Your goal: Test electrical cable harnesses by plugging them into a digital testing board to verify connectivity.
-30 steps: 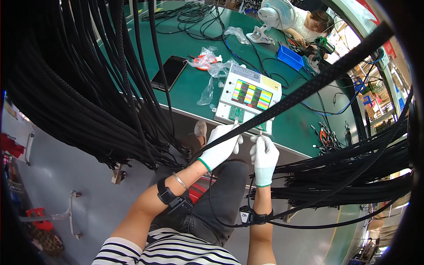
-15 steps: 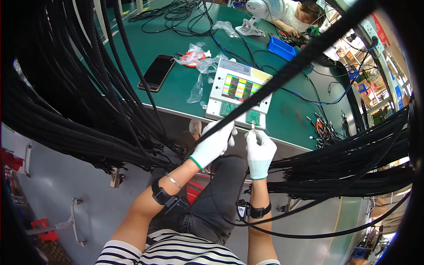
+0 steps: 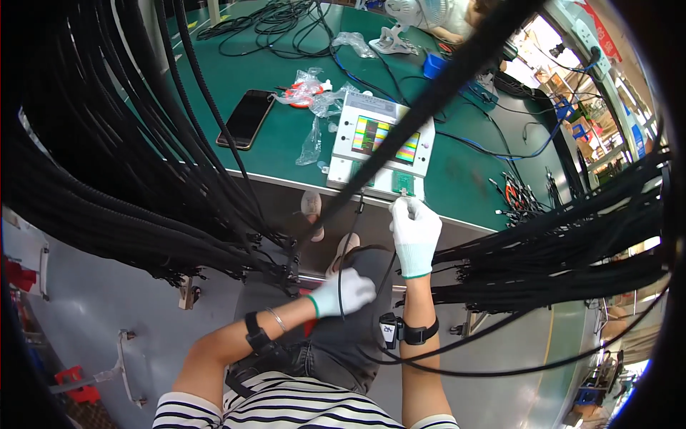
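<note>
Right hand point(image 3: 416, 229): fingertips pinched on a small plug point(image 3: 404, 191). Plug points forward from the hand, meeting the tester point(image 3: 369, 134) just beyond; long axis about square to the tester's front edge. Left hand point(image 3: 346, 292): lower left of right, blurred, beside hanging cable point(image 3: 351, 236); grip cannot be told.

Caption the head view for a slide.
Gloved right hand at the front edge of a white box, gloved left hand over the lap.

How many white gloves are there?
2. One glove is on the left hand, over the dark trousers; the other is on the right hand, at the front edge of the white box. Others may be hidden.
</note>
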Available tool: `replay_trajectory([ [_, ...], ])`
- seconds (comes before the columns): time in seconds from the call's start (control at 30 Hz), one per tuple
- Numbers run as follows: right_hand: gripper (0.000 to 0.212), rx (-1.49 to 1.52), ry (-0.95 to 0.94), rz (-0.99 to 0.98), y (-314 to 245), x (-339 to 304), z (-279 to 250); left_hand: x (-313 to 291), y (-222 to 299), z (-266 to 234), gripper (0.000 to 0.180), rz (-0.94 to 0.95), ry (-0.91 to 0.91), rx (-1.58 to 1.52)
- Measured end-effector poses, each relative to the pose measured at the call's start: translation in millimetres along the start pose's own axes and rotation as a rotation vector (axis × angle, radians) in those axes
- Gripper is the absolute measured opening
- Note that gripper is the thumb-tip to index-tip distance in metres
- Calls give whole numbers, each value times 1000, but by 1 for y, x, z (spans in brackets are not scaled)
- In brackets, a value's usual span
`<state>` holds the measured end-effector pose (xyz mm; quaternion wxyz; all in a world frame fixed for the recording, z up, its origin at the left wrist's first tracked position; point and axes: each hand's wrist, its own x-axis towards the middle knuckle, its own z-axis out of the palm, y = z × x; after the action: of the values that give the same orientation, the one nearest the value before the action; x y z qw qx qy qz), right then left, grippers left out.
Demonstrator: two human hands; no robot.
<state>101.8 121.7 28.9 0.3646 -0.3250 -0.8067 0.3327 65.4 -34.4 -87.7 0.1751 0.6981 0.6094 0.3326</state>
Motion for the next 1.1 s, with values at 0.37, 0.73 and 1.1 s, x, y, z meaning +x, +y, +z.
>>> replay_trajectory([
  [0.37, 30, -738, 796, -815, -182, 4, -211, 5, 59, -145, 24, -388, 1098, -1266],
  [0.73, 34, -1044, 792, -838, -246, 52, -284, 12, 49, -131, 43, -309, 244, -1755],
  [1.1, 85, 522, 108, -318, -86, 24, -117, 13, 61, -53, 49, -752, -33, -1519],
])
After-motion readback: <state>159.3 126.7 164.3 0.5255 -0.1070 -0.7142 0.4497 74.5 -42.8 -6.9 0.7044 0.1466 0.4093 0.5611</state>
